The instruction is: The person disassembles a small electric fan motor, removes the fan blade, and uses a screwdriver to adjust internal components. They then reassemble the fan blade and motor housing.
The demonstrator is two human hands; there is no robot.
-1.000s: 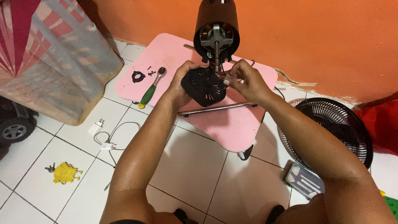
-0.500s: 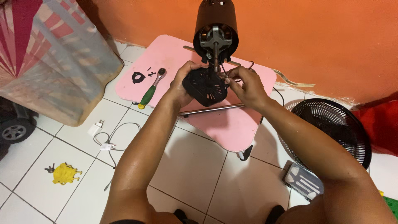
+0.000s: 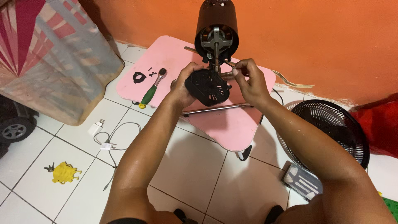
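Note:
A black fan motor housing point(image 3: 216, 25) stands upright on a small pink table point(image 3: 232, 124), its metal shaft and front plate facing me. My left hand point(image 3: 184, 85) grips a black vented motor cover point(image 3: 207, 87) just below the shaft. My right hand point(image 3: 251, 79) pinches a thin metal tool point(image 3: 229, 63) whose tip reaches the housing's lower edge. A metal rod point(image 3: 215, 109) lies across the table under my hands.
A green-handled ratchet point(image 3: 151, 89), a black gasket-like piece point(image 3: 139, 77) and small screws lie on the table's left. A black fan grille point(image 3: 331, 128) leans at right, with a tool case point(image 3: 302, 181) below it. On the tiled floor lie a white charger and cable point(image 3: 105, 139) and a yellow toy point(image 3: 64, 172).
The view has shifted slightly. My hands have stayed at the motor, with the right hand moving a little up toward the housing's lower edge.

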